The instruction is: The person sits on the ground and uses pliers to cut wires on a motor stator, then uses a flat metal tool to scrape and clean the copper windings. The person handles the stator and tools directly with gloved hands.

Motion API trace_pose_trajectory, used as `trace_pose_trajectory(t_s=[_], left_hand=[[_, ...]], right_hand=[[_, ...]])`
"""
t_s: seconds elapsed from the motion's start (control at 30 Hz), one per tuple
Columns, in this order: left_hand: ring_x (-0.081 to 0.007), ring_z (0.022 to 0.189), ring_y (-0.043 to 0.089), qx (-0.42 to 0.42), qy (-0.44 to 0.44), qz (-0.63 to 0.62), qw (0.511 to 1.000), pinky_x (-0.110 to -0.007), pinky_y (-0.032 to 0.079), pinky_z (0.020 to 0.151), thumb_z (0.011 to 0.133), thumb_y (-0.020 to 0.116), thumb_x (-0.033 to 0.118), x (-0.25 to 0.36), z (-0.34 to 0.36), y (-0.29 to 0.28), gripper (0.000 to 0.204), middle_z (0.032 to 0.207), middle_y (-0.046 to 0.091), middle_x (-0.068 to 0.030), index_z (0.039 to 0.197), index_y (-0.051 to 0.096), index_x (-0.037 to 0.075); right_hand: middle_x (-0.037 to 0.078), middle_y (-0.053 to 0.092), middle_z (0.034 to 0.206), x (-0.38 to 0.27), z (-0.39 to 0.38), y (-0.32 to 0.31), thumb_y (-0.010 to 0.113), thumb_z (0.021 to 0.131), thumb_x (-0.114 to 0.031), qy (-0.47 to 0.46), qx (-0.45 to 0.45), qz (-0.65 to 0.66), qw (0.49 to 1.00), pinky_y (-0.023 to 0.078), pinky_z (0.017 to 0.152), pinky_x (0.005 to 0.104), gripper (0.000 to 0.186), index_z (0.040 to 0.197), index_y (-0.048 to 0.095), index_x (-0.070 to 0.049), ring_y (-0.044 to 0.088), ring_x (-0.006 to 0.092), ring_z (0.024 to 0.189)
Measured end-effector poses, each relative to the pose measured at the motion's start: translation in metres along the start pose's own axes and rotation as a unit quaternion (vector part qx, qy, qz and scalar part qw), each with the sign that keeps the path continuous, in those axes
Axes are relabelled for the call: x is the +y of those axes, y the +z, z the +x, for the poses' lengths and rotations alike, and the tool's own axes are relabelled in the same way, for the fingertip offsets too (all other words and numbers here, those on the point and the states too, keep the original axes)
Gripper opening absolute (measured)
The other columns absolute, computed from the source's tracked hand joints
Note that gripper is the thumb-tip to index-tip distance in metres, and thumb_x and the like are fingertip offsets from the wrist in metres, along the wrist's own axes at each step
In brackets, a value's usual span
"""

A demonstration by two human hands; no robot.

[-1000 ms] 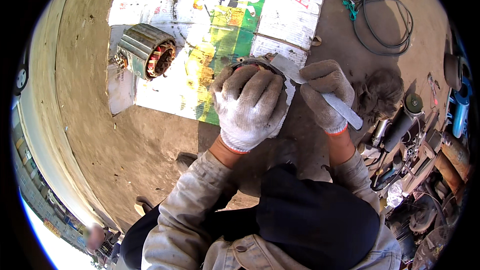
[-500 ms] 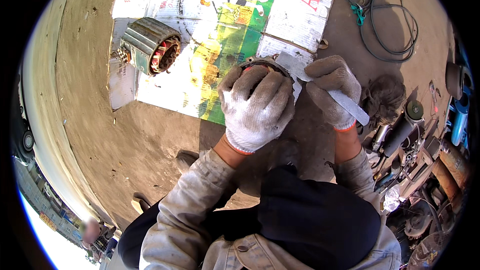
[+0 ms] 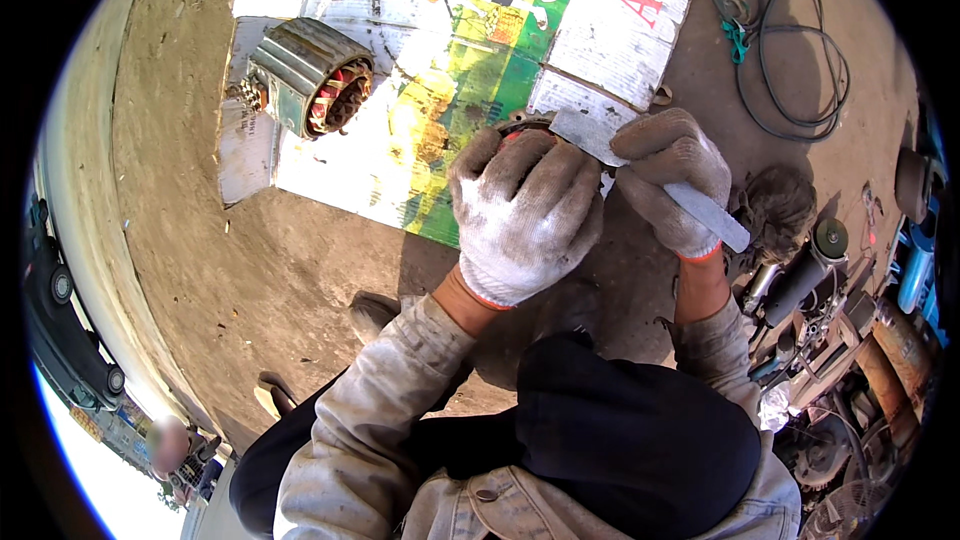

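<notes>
Strip (image 3: 586, 134) held in the right hand (image 3: 672, 180), round part (image 3: 527, 124) under the left hand (image 3: 525, 205)

Both hands wear soiled whitish knit gloves and work at the near right corner of the cardboard sheet (image 3: 340, 170). The right hand is clamped on the flat grey strip, whose one end slants toward the round part's rim while the other sticks out past the glove; whether strip and rim touch I cannot tell. The left hand bends over the round part, fingers close together; its thumb's hold is hidden, so I cannot tell whether it is clamped. A little of the rim and some red show above the knuckles.

On the sheet's left portion lies a ribbed metal cylinder (image 3: 305, 65), red windings visible in its open end. Right of the sheet, a dark cable (image 3: 795, 29) loops on the ground beside a green tie (image 3: 737, 42). Nearer than the sheet and to its right sit a dark crumpled bundle (image 3: 780, 208), a power tool (image 3: 810, 265) and rusty pipes (image 3: 895, 370). Far left of the sheet stands a dark vehicle (image 3: 75, 320).
</notes>
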State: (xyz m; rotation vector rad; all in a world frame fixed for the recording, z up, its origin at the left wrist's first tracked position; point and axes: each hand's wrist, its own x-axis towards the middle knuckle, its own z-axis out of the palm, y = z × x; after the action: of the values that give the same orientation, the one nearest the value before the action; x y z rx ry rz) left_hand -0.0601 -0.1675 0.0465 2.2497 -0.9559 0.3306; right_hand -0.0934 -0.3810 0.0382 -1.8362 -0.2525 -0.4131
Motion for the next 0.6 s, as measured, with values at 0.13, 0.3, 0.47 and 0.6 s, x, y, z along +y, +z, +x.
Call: trace_pose_trajectory(t_s=[0.13, 0.3, 0.47, 0.6], left_hand=[[-0.0269, 0.118, 0.066, -0.001, 0.002, -0.003, 1.000, -0.052, 0.049, 0.106, 0.078, 0.089, 0.020, -0.002, -0.001, 0.001, 0.033, 0.119, 0.070, -0.0012, 0.109, 0.079, 0.015], [-0.0267, 0.116, 0.066, -0.003, 0.009, -0.009, 1.000, -0.052, 0.049, 0.105, 0.077, 0.089, 0.019, -0.001, 0.002, 0.000, 0.033, 0.117, 0.070, -0.0012, 0.108, 0.079, 0.015], [-0.0259, 0.116, 0.066, 0.016, 0.004, -0.011, 1.000, -0.051, 0.049, 0.105, 0.078, 0.089, 0.019, -0.003, -0.003, 0.005, 0.030, 0.118, 0.070, -0.0003, 0.106, 0.079, 0.015], [-0.0255, 0.116, 0.066, 0.012, 0.009, 0.000, 1.000, -0.050, 0.049, 0.105, 0.078, 0.088, 0.021, -0.002, -0.001, 0.003, 0.030, 0.118, 0.069, 0.0005, 0.107, 0.080, 0.016]], right_hand=[[0.013, 0.080, 0.100, 0.005, 0.009, -0.004, 0.083, 0.073, 0.006, 0.011, -0.015, 0.017, 1.000, 0.059, 0.078, 0.0394, 0.023, 0.084, 0.068, -0.007, 0.076, 0.0270, 0.089], [0.014, 0.080, 0.099, 0.007, 0.004, -0.008, 0.083, 0.076, 0.004, 0.007, -0.007, 0.010, 1.000, 0.059, 0.077, 0.0392, 0.019, 0.084, 0.069, -0.007, 0.076, 0.0265, 0.089], [0.013, 0.080, 0.100, 0.008, 0.021, 0.006, 0.082, 0.078, 0.003, 0.035, -0.040, 0.046, 0.998, 0.058, 0.076, 0.0376, 0.016, 0.085, 0.071, -0.006, 0.076, 0.0255, 0.089], [0.014, 0.079, 0.100, 0.015, 0.014, -0.009, 0.082, 0.080, 0.003, 0.042, -0.022, 0.033, 0.998, 0.058, 0.078, 0.0373, 0.015, 0.084, 0.070, -0.005, 0.073, 0.0239, 0.088]])
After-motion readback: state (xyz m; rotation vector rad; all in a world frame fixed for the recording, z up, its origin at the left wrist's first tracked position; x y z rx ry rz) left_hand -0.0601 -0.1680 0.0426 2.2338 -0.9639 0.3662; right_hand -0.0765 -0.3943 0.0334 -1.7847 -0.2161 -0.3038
